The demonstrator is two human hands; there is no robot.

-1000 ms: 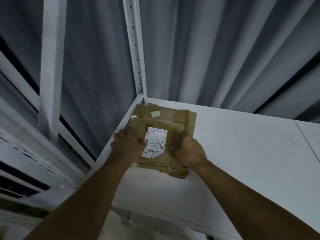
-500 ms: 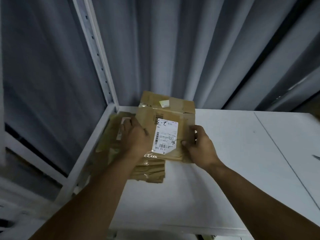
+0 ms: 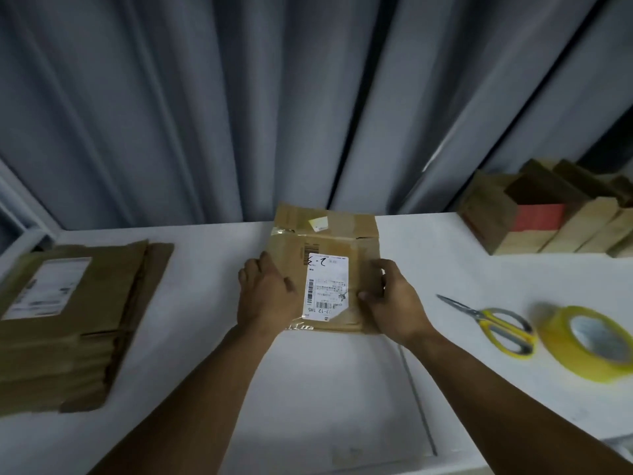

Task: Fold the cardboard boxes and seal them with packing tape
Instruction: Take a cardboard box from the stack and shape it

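A flattened brown cardboard box (image 3: 329,248) with a white shipping label is held over the middle of the white table (image 3: 212,289). My left hand (image 3: 265,296) grips its left edge, thumb on top. My right hand (image 3: 394,299) grips its right edge, thumb on the face. A roll of yellow packing tape (image 3: 589,341) lies at the right, beside yellow-handled scissors (image 3: 493,322). A stack of flattened boxes (image 3: 72,320) lies at the left.
Several folded boxes (image 3: 548,217), one with a red side, stand at the back right against grey curtains. A seam between two tabletops runs down the table just right of my right arm.
Both hands lifted the top flat box off the stack and carried it right to the middle of the table. The view swung right, showing the tape, scissors and folded boxes.
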